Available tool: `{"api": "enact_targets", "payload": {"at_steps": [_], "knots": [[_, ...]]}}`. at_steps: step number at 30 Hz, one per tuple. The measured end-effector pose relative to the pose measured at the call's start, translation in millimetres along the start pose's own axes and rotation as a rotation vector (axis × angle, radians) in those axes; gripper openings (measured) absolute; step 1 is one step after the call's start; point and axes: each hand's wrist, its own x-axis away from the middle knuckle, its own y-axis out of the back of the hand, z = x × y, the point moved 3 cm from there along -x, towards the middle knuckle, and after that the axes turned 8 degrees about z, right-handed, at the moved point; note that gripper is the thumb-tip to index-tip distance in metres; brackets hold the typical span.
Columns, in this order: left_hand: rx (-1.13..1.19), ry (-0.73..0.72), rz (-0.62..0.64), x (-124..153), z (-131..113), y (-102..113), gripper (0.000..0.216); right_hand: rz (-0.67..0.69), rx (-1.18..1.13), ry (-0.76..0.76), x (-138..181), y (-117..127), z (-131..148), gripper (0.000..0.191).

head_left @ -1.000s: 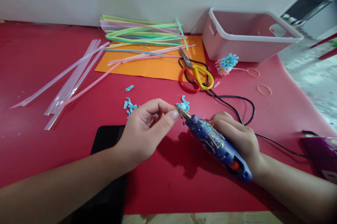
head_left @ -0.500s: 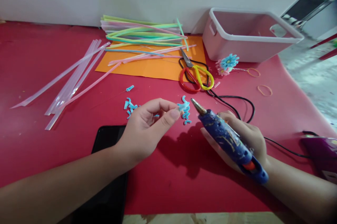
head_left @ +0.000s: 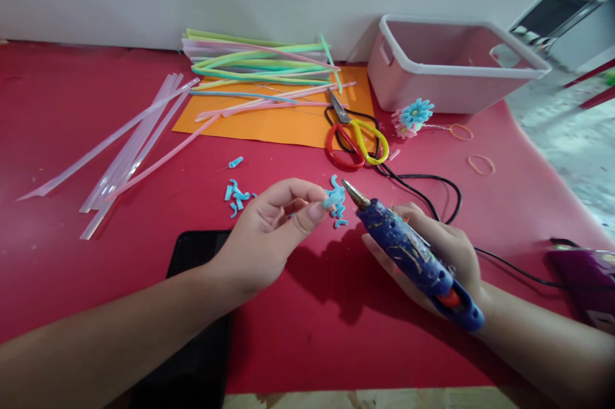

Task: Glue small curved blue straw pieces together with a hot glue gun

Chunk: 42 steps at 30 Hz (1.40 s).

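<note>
Between the thumb and index finger of my left hand (head_left: 283, 223) is a small blue piece (head_left: 331, 200), partly covered by the fingertips. My right hand (head_left: 442, 249) is wrapped round a dark blue hot glue gun (head_left: 408, 245), its metal nozzle pointing up and left, just right of the pinched piece and apart from it. Short curled blue pieces (head_left: 341, 223) lie on the table behind my left fingertips. More blue pieces (head_left: 235, 194) are scattered left of that hand, with a blue bit on a thin wire (head_left: 236, 162) behind them.
On the red table (head_left: 298, 345), scissors (head_left: 358, 133) rest partly on orange paper (head_left: 269, 127) with coloured pipe cleaners (head_left: 259, 59). Clear plastic sleeves (head_left: 129, 146) lie left. A pink bin (head_left: 442, 85), blue flower (head_left: 417, 113), black cord (head_left: 432, 177) and black phone (head_left: 192, 345) are around.
The glue gun has shifted slightly left, its nozzle nearer the blue piece in my left fingers. My left hand stays almost where it was, still pinching.
</note>
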Motion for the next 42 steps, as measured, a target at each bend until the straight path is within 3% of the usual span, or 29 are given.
{"api": "enact_targets", "payload": {"at_steps": [14,24,42], "knots": [[-0.054,0.002,0.006,1.1,-2.2,-0.6,0.013,0.004,-0.011,0.046,-1.3,2.2,1.4,0.023],[-0.072,-0.001,0.094,0.2,-5.7,-5.4,0.015,0.026,-0.036,0.080,-3.2,3.0,4.4,0.012],[-0.080,0.012,0.101,1.0,-5.7,-5.5,0.016,0.019,-0.042,0.142,-5.8,5.2,5.2,0.010]]}}
